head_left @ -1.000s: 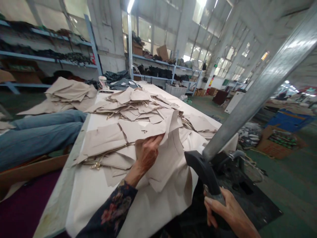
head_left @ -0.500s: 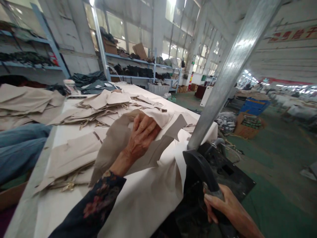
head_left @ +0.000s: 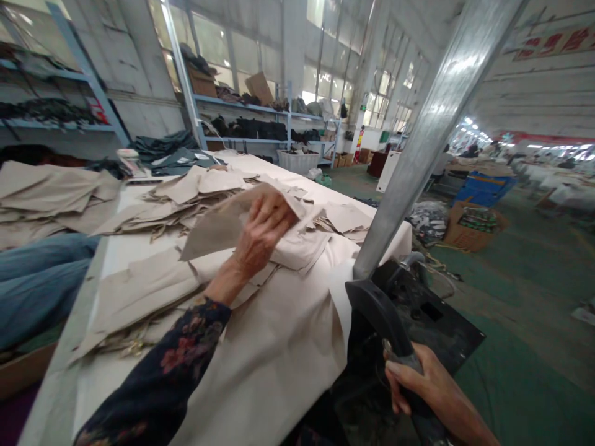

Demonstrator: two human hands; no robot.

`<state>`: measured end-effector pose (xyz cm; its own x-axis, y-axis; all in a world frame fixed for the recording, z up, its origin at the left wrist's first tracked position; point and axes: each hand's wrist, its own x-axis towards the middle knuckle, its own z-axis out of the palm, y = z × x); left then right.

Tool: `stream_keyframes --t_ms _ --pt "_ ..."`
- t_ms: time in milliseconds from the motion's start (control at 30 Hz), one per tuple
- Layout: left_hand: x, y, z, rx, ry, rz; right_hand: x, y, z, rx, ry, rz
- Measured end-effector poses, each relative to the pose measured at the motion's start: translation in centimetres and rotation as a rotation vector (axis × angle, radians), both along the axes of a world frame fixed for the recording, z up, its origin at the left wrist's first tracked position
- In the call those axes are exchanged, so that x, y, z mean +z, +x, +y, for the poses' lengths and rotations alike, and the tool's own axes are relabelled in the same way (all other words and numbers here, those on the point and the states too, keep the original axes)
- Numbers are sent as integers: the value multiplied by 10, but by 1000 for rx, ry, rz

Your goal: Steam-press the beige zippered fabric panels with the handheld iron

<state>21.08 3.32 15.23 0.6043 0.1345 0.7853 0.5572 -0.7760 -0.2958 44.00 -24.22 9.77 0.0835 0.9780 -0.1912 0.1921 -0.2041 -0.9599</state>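
Plainly, the left hand (head_left: 264,230) is closed on a beige panel (head_left: 216,223), fingers bunched over it, lifted above the table among beige stacks (head_left: 144,285). The right hand (head_left: 425,375) is wrapped around a black handle (head_left: 379,310) beside the metal post (head_left: 432,142).

Out on the floor to the right, an open carton (head_left: 458,238) holds dark green and pale bundles (head_left: 478,218), which fill it near the rim. Behind it sits a blue bin (head_left: 486,191); its contents cannot be made out. Beside the carton lies a heap of grey and white pieces (head_left: 428,220).

Farther back, a white basket (head_left: 296,164) is full of dark items (head_left: 303,150). On the shelf (head_left: 239,102) stands a carton with dark cloth (head_left: 195,60) on top. At lower left, a brown box edge (head_left: 28,370) shows near something purple (head_left: 17,410); whether that is inside, I cannot tell.
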Motion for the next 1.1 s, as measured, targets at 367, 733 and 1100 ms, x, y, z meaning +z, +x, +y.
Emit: stream_keyframes --t_ms 367,733,1100 --pt "-146 -12 -121 108 -716 385 -11 -4 -4 -1 -95 42" --pt "-150 -23 -106 7 -529 -74 -34 -23 10 141 -183 -8" --pt "-180 -14 -86 44 -767 139 -51 -32 32 224 -274 -10"
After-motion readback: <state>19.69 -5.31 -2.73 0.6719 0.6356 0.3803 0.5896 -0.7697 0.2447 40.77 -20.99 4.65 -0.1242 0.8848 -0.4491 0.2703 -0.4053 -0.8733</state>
